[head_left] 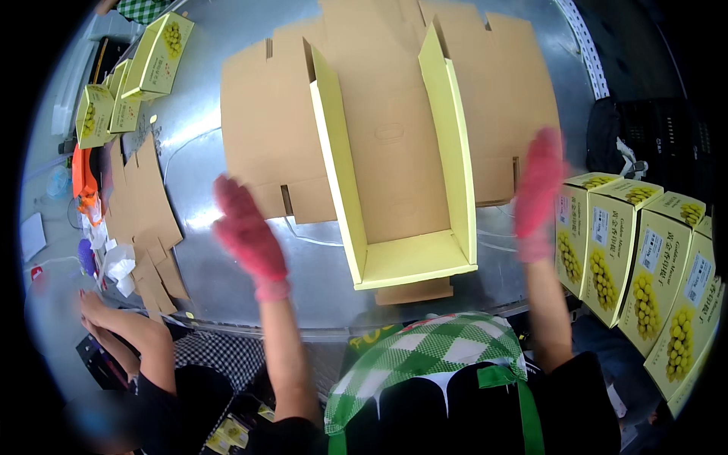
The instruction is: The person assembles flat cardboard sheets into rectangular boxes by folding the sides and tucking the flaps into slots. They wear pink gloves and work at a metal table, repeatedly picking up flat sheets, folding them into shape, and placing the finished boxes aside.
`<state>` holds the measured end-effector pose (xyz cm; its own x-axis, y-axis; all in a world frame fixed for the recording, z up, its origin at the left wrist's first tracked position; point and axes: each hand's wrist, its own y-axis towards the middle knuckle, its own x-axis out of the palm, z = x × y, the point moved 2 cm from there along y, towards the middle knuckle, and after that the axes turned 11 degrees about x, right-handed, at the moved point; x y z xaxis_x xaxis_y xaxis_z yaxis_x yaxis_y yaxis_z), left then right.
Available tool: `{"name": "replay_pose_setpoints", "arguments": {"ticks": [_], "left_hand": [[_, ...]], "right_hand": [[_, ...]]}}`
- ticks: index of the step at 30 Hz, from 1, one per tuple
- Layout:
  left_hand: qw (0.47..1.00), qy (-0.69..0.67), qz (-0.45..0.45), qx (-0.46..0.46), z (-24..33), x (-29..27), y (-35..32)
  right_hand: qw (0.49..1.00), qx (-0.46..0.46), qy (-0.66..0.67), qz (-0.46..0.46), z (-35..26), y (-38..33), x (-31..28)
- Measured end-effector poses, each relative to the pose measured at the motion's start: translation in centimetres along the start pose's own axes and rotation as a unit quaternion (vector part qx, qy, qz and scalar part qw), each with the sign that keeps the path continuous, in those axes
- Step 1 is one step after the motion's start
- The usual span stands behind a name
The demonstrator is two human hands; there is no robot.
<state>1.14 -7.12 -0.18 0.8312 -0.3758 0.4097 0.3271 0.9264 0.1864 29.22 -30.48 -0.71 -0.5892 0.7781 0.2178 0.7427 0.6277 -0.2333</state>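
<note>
A partly folded cardboard carton (402, 163) lies in front of me, with a brown floor, pale yellow long side walls standing up and a yellow near end panel. Its far end is blurred. Flat brown cardboard (274, 121) with slots spreads out on both sides; I cannot tell whether it is the same piece. My left hand (249, 236), in a red knitted glove, is raised left of the carton, thumb apart from the stretched fingers, touching nothing. In a matching glove, my right hand (540, 196) is off to the right, blurred, fingers extended, with nothing visible in it.
Yellow grape-printed boxes (607, 250) stand in a row at the right edge of the metal table (201, 178). More yellow boxes (155, 61) are at the far left, near loose cardboard pieces (144, 197). At lower left, another person's arms (136, 330) reach in.
</note>
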Motion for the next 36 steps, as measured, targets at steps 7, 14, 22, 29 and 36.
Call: {"name": "replay_pose_setpoints", "arguments": {"ticks": [7, 14, 22, 29, 36], "left_hand": [[0.984, 0.007, -0.161, -0.076, -3.8, 8.4, -2.9], [0.997, -0.025, -0.067, 0.0, -3.7, 7.5, 1.1], [0.939, 0.205, -0.195, -0.194, -2.3, 14.0, 9.0], [0.953, 0.156, -0.182, -0.185, 1.8, 11.0, 3.5], [0.849, 0.343, -0.403, 0.015, 2.9, 10.9, -1.3]], "right_hand": [[0.991, 0.055, -0.031, -0.121, 3.1, -2.0, 8.0], [0.995, 0.063, -0.046, -0.066, 0.0, 2.1, 6.7], [0.974, 0.171, -0.081, -0.128, -4.6, 9.0, 9.9], [0.974, 0.103, -0.079, -0.187, -7.3, 2.7, 8.4], [0.925, 0.001, -0.302, -0.229, -3.0, -1.4, 7.3]]}}
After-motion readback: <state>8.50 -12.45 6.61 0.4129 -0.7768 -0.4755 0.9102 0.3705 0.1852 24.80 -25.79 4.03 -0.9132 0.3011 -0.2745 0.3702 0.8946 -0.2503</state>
